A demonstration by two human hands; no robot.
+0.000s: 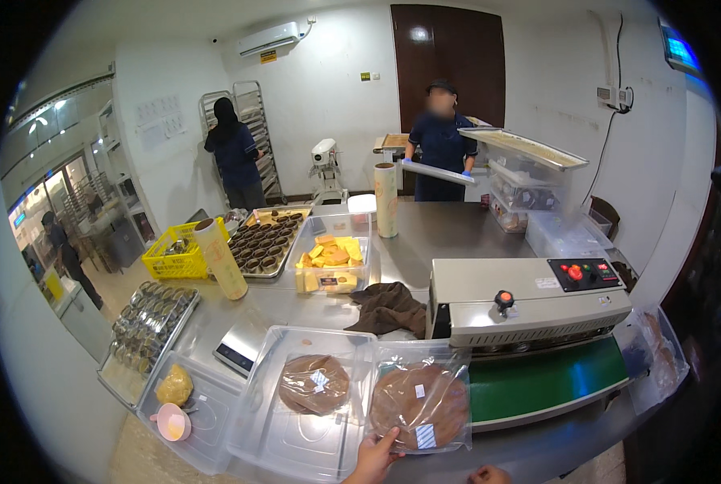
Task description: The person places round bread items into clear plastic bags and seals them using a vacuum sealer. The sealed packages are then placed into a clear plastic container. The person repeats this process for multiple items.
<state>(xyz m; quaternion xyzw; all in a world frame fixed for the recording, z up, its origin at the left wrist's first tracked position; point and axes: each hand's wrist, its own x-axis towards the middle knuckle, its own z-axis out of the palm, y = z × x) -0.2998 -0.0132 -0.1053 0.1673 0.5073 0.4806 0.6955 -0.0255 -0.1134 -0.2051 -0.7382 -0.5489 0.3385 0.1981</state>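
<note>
The left hand (375, 460) held the near left corner of the bag (409, 411), thumb on top. Of the right hand (488, 475) only a part showed at the lower edge; whether it was wide or closed, I cannot tell. The bag, clear with a round brown disc (393, 389) inside, lay just left of the sealer's green belt (546, 383). It bore a small white label (419, 391) and a larger blue-and-white striped sticker (426, 436), the print too small to read. A second bag (308, 395) lay in the clear tub (252, 440), with a similar striped patch on it. The sealer (489, 302) carried a pale sticker (547, 283) beside its dark panel (584, 275), where red lights glowed. A box (366, 242) of yellow blocks showed a dark label, and two rolls (386, 202) had coloured print. A yellow sign (268, 57) hung below the air conditioner (268, 38).
</note>
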